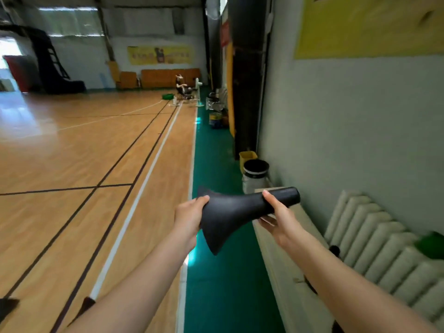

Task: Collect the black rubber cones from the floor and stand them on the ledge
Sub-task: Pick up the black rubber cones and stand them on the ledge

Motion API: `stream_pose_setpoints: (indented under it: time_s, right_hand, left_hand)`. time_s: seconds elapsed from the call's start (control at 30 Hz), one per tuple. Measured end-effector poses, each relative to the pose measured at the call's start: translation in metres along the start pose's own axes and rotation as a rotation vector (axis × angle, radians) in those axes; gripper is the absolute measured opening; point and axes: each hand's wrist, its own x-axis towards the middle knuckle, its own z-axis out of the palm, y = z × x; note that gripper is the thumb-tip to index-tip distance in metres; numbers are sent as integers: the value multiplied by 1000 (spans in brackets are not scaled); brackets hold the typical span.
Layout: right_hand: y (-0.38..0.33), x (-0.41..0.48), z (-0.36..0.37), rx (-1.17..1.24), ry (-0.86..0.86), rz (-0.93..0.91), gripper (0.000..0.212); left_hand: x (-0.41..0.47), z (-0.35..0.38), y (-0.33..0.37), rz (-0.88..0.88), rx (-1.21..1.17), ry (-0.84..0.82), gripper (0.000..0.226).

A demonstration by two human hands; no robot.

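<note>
A black rubber cone lies sideways in the air between my hands, its flared square base to the left and its narrow top to the right. My left hand grips the base edge. My right hand holds the narrow neck from below, thumb on top. The cone's top end hangs over the far end of the pale ledge, which runs along the wall in front of the white radiator.
A black-lined bin and a yellow box stand by the wall beyond the ledge. A green object rests on the radiator. A small dark thing sits on the ledge. Green floor strip borders the wooden court.
</note>
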Motion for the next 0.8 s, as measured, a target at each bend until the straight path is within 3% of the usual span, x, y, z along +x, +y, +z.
stream_pose_setpoints:
  time_s: [0.2,0.37,0.7,0.8]
  right_hand:
    - [-61,0,-165,119,249,-83,66]
    - [-82,-13,-262,210,395,-118,68]
    - [-89,2,-359,278,684,-147,58]
    - [-91,18,-373,266,755,-136,67]
  left_hand:
    - [-36,158,-55,-110,104,-266,13]
    - [-62,241,-96,-160,233,-448,16]
    - [-45,348,-171,-298,398,-710,8]
    - [-22,373,-188,-303,485,-767,9]
